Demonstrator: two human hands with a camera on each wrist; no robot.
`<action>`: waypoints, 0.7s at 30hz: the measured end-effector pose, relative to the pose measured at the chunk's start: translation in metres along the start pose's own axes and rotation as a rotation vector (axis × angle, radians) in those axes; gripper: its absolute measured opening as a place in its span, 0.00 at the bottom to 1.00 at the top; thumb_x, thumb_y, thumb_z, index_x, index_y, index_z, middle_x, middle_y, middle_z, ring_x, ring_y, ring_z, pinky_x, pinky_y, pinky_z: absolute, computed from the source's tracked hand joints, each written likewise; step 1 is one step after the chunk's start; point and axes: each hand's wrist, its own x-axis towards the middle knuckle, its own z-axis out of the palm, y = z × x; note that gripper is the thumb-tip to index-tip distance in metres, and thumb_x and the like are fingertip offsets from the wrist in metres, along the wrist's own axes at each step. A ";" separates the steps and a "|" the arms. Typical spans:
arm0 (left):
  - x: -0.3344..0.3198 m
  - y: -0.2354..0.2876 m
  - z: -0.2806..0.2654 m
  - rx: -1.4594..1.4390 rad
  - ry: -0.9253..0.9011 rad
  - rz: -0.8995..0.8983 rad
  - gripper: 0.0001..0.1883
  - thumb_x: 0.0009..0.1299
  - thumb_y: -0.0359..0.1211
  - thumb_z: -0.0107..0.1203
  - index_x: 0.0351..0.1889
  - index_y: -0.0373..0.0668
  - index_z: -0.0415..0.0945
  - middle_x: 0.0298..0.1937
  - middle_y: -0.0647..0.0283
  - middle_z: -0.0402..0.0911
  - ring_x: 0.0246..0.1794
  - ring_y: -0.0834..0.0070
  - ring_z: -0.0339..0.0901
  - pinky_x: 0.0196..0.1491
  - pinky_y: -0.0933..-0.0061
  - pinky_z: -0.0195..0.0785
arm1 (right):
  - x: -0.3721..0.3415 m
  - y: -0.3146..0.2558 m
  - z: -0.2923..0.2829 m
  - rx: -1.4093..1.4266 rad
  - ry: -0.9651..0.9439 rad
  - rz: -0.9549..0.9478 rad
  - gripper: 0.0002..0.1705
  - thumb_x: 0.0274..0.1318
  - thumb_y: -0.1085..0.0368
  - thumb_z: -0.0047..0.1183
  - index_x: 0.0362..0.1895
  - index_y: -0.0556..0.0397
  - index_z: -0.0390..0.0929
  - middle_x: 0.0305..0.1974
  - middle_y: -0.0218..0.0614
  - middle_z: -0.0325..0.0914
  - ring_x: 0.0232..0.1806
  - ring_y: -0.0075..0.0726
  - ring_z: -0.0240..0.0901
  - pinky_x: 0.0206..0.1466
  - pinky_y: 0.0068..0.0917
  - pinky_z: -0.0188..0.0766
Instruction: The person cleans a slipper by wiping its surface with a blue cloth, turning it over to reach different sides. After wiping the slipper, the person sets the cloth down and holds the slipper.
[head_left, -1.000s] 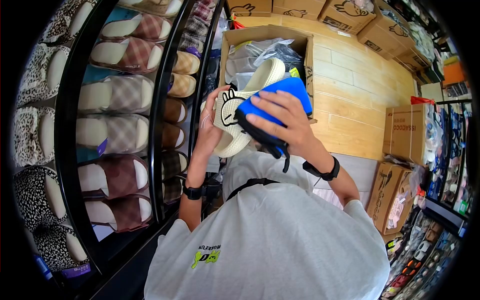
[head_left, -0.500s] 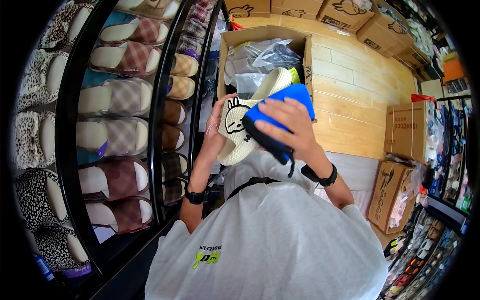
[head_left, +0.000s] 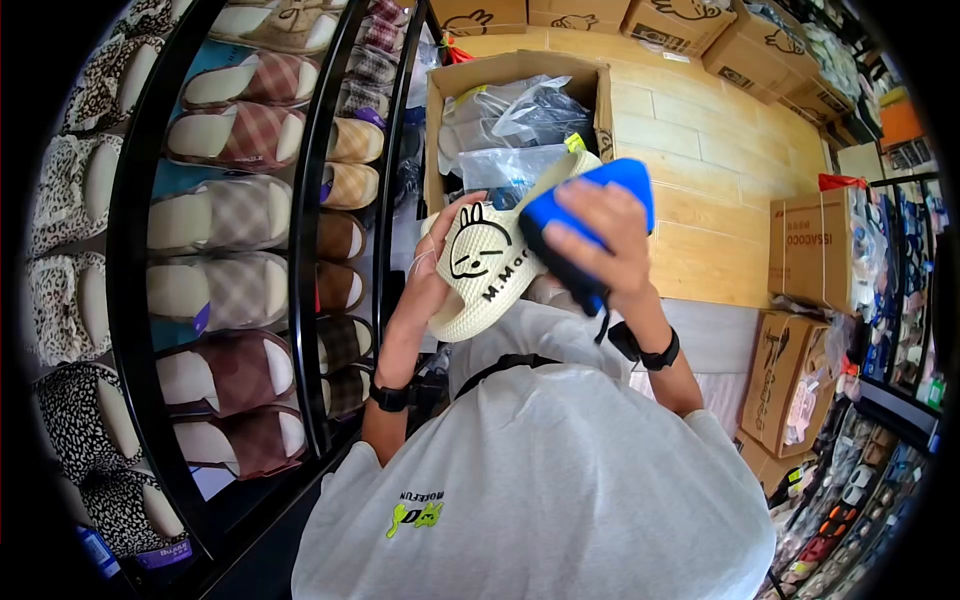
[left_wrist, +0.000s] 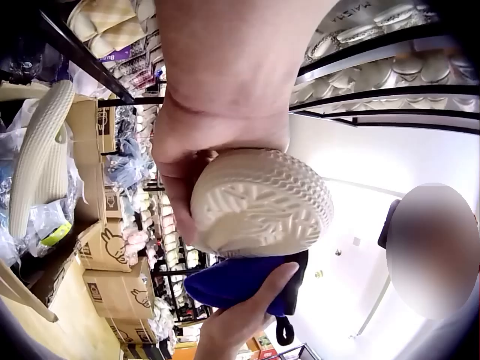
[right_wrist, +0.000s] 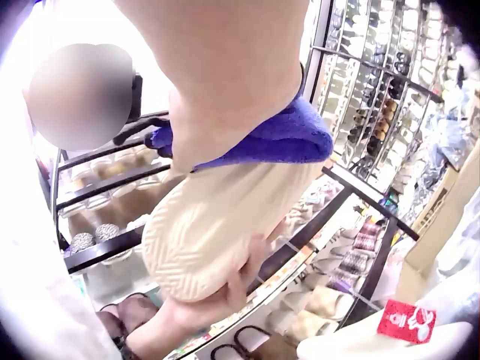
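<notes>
In the head view my left hand (head_left: 432,275) grips the side of a cream textured slide slipper (head_left: 478,265), its strap bearing a black line-drawn rabbit face and lettering. My right hand (head_left: 608,240), blurred, holds a blue plush wiping pad (head_left: 633,185) with a black edge and a loop, against the slipper's heel half. The left wrist view shows the slipper's patterned sole (left_wrist: 259,217) and my right thumb pressed on the blue pad (left_wrist: 236,281). From the right wrist, the pad (right_wrist: 277,139) lies along the slipper, with left fingers (right_wrist: 240,281) under the sole.
An open carton (head_left: 603,110) holding plastic-bagged goods stands ahead; another cream slipper (left_wrist: 41,161) lies over it. Racks of slippers (head_left: 225,280) rise close on the left. More cartons (head_left: 812,245) and a packed shelf (head_left: 905,300) line the right, beyond the wooden floor (head_left: 690,190).
The slipper has shifted slightly down and turned, showing more of the rabbit face and lettering. My right hand has moved the blue pad rightward, away from the strap's printed part.
</notes>
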 end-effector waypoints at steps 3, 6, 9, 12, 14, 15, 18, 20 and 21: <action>-0.001 0.008 0.004 -0.014 -0.001 0.017 0.29 0.81 0.30 0.57 0.80 0.39 0.68 0.72 0.62 0.77 0.71 0.76 0.75 0.74 0.73 0.66 | 0.004 0.013 0.000 0.034 0.149 0.294 0.32 0.57 0.50 0.73 0.64 0.44 0.87 0.67 0.48 0.81 0.68 0.59 0.77 0.73 0.54 0.68; 0.000 0.006 0.001 0.038 -0.054 -0.013 0.29 0.80 0.29 0.55 0.80 0.38 0.68 0.71 0.62 0.79 0.70 0.76 0.76 0.73 0.73 0.67 | 0.001 0.010 -0.003 0.021 0.114 0.224 0.34 0.56 0.50 0.74 0.65 0.45 0.86 0.67 0.48 0.81 0.68 0.61 0.76 0.73 0.54 0.67; 0.002 0.000 0.007 0.003 -0.022 -0.001 0.28 0.81 0.30 0.53 0.80 0.38 0.67 0.71 0.62 0.79 0.70 0.77 0.76 0.73 0.73 0.67 | -0.004 -0.011 -0.005 0.013 0.014 0.016 0.24 0.63 0.55 0.66 0.63 0.36 0.88 0.66 0.43 0.83 0.67 0.50 0.80 0.74 0.48 0.67; -0.002 0.001 0.003 0.029 -0.057 -0.050 0.28 0.83 0.32 0.52 0.80 0.37 0.67 0.71 0.62 0.78 0.70 0.76 0.76 0.73 0.74 0.66 | -0.013 -0.005 -0.004 -0.006 -0.010 -0.113 0.21 0.67 0.66 0.57 0.61 0.33 0.88 0.65 0.40 0.85 0.65 0.43 0.83 0.75 0.41 0.65; -0.004 0.001 0.001 0.043 -0.051 -0.070 0.28 0.84 0.34 0.53 0.80 0.37 0.67 0.71 0.63 0.79 0.67 0.78 0.76 0.71 0.74 0.67 | -0.006 0.007 -0.012 0.052 -0.019 0.012 0.21 0.65 0.56 0.64 0.62 0.40 0.87 0.65 0.43 0.84 0.66 0.49 0.81 0.74 0.48 0.67; -0.007 0.005 0.002 0.044 -0.045 -0.072 0.28 0.84 0.34 0.53 0.80 0.37 0.67 0.71 0.63 0.79 0.67 0.78 0.76 0.71 0.74 0.67 | -0.002 0.009 -0.012 0.061 0.031 0.094 0.25 0.64 0.52 0.67 0.62 0.43 0.87 0.65 0.45 0.83 0.67 0.52 0.80 0.74 0.51 0.67; -0.010 0.021 0.001 0.079 -0.070 -0.070 0.31 0.81 0.33 0.56 0.81 0.38 0.66 0.69 0.62 0.80 0.66 0.77 0.77 0.71 0.74 0.68 | -0.010 0.021 0.006 0.145 0.227 0.224 0.32 0.61 0.45 0.70 0.63 0.49 0.86 0.66 0.52 0.82 0.66 0.64 0.78 0.74 0.58 0.66; -0.010 0.024 0.001 0.058 -0.067 -0.072 0.31 0.81 0.33 0.56 0.81 0.38 0.65 0.69 0.62 0.80 0.67 0.77 0.77 0.71 0.74 0.68 | -0.010 0.015 0.006 0.082 0.198 0.181 0.31 0.62 0.44 0.69 0.62 0.46 0.86 0.65 0.51 0.82 0.66 0.62 0.78 0.74 0.57 0.67; -0.010 0.025 0.001 0.039 -0.063 -0.073 0.32 0.81 0.33 0.57 0.82 0.38 0.65 0.70 0.62 0.80 0.67 0.77 0.77 0.71 0.74 0.68 | -0.011 0.009 0.002 0.027 0.143 0.137 0.30 0.62 0.43 0.69 0.62 0.45 0.87 0.64 0.50 0.83 0.66 0.61 0.79 0.73 0.56 0.67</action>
